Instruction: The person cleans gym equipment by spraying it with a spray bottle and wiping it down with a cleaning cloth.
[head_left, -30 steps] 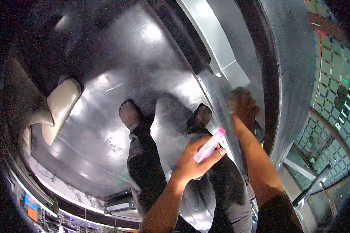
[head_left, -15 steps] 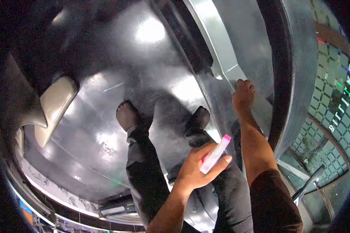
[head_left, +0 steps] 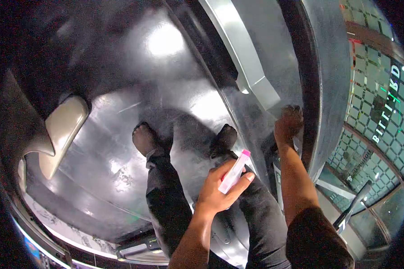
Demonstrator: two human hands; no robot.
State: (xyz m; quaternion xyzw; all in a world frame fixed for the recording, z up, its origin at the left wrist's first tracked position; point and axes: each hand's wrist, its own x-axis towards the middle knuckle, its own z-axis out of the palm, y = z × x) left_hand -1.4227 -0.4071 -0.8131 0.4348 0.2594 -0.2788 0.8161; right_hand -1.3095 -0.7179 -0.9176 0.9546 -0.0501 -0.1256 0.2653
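My left hand (head_left: 217,186) is closed around a slim pink-and-white object (head_left: 233,175), with its bright pink end pointing up and away from me. What this object is exactly, I cannot make out. My right hand (head_left: 288,124) reaches out over the grey surface (head_left: 280,58) on the right, by the near end of a silver-grey strip (head_left: 247,45). Its fingers are curled down, dim and partly hidden. Whether they hold anything under them cannot be seen. My lower legs and feet (head_left: 146,139) are below, left of both hands.
Dark glossy flooring (head_left: 179,85) reflects bright lights. A beige curved piece (head_left: 65,130) stands at the left. A dark curved edge (head_left: 307,67) runs along the right, beyond it a patterned glass wall (head_left: 377,94) with billiard lettering. A black-handled tool (head_left: 357,204) leans at lower right.
My right hand has shifted slightly nearer and to the right, away from the strip's end. The left hand still grips the pink-and-white object. The whole view has turned a little.
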